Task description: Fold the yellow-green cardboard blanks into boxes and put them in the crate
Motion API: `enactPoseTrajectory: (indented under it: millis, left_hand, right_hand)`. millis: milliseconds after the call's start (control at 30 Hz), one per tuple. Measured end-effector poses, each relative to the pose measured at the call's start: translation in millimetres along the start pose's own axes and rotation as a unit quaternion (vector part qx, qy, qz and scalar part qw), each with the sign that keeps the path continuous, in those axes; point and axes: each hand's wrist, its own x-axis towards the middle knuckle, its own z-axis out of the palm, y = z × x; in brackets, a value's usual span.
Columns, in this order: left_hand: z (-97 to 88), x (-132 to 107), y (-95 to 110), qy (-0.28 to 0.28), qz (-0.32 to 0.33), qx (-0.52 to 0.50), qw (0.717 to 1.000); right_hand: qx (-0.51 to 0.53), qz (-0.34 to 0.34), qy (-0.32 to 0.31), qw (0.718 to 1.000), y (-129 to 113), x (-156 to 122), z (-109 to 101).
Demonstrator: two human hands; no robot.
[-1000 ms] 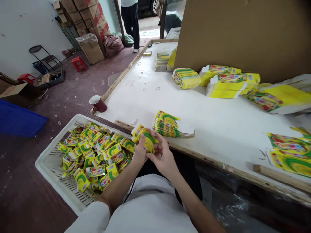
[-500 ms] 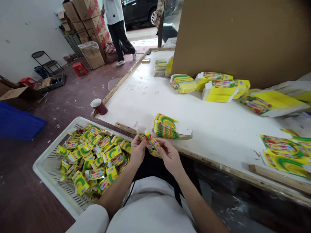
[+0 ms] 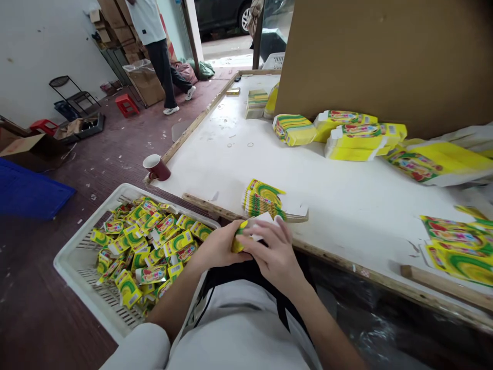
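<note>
My left hand (image 3: 223, 245) is closed around a small yellow and green carton (image 3: 239, 239) just off the table's front edge. My right hand (image 3: 271, 249) is on the same carton from the other side, thumb against it and fingers bent over its white end flap (image 3: 265, 218); these fingers are slightly blurred and hide much of the carton. Right beyond the hands, a stack of flat printed cartons (image 3: 265, 198) lies on the white table (image 3: 200, 174). To the left, a white plastic basket (image 3: 63, 259) holds many folded yellow cartons (image 3: 154, 246).
A maroon mug (image 3: 157, 168) stands at the table's left corner. Bundles of yellow cartons (image 3: 365, 139) line the brown board (image 3: 370, 61). More flat cartons (image 3: 458, 252) and a wooden strip (image 3: 447, 285) lie to the right. A person (image 3: 162, 56) walks across the floor beyond.
The carton has turned between my hands and its white flap now shows. My right hand has moved over its end. The person in the background has moved left.
</note>
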Motion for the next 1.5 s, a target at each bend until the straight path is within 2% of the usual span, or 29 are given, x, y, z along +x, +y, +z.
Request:
enactPoseTrajectory:
  millis: [67, 133, 233, 300, 400, 467, 533, 600, 667, 767, 867, 933, 1167, 1233, 1333, 1400, 1500]
  left_hand:
    - [17.0, 1, -2, 0.015, -0.008, 0.024, 1.000]
    - [30.3, 1, -4, 0.034, 0.006, 0.043, 0.998]
    - [42.0, -3, -3, 0.033, 0.048, 0.047, 0.997]
    - [46.4, -6, -2, 0.038, 0.062, 0.039, 0.997]
    - [49.6, -9, -2, 0.070, 0.043, 0.048, 0.995]
    - [49.1, -8, -4, 0.080, 0.011, 0.061, 0.995]
    - [46.9, -5, -7, 0.065, -0.012, 0.053, 0.996]
    - [44.3, -2, -11, 0.052, -0.003, 0.028, 0.998]
    - [42.2, 0, -14, 0.069, 0.014, 0.009, 0.997]
    - [38.4, 1, -15, 0.112, 0.024, 0.045, 0.992]
    - [31.0, 0, -11, 0.120, 0.025, 0.096, 0.988]
    - [24.4, -1, -9, 0.117, 0.006, 0.095, 0.989]
    - [6.3, -1, -10, 0.125, -0.013, 0.125, 0.984]
    - [5.3, 0, -7, 0.129, -0.009, 0.108, 0.986]
    - [6.2, 1, 0, 0.145, 0.012, 0.094, 0.985]
    - [6.1, 2, 2, 0.147, 0.023, 0.083, 0.985]
    - [4.4, 2, 5, 0.117, 0.031, 0.058, 0.991]
  right_hand:
    - [0.033, 0.090, 0.093, 0.991, -2, -3, 8]
    - [0.115, 0.189, 0.135, 0.966, 0, -7, 17]
    - [0.287, 0.285, 0.071, 0.912, 3, -9, 30]
    - [0.351, 0.322, 0.040, 0.878, 7, -9, 37]
    - [0.354, 0.349, 0.044, 0.867, 11, -8, 39]
    - [0.347, 0.326, 0.039, 0.878, 10, -8, 37]
    - [0.334, 0.254, -0.005, 0.908, 7, -10, 33]
    - [0.295, 0.168, -0.076, 0.938, 4, -13, 30]
    - [0.246, 0.120, -0.114, 0.955, 4, -16, 29]
    - [0.217, 0.126, -0.063, 0.966, 12, -17, 28]
    - [0.227, 0.172, 0.006, 0.959, 21, -17, 26]
    - [0.227, 0.177, -0.005, 0.958, 23, -17, 24]
    - [0.152, 0.142, -0.137, 0.969, 20, -11, 13]
    - [0.137, 0.124, -0.133, 0.974, 18, -9, 11]
    - [0.119, 0.110, -0.059, 0.985, 17, -9, 12]
    - [0.122, 0.102, -0.038, 0.986, 18, -8, 8]
    - [0.143, 0.091, -0.104, 0.980, 22, -5, -4]
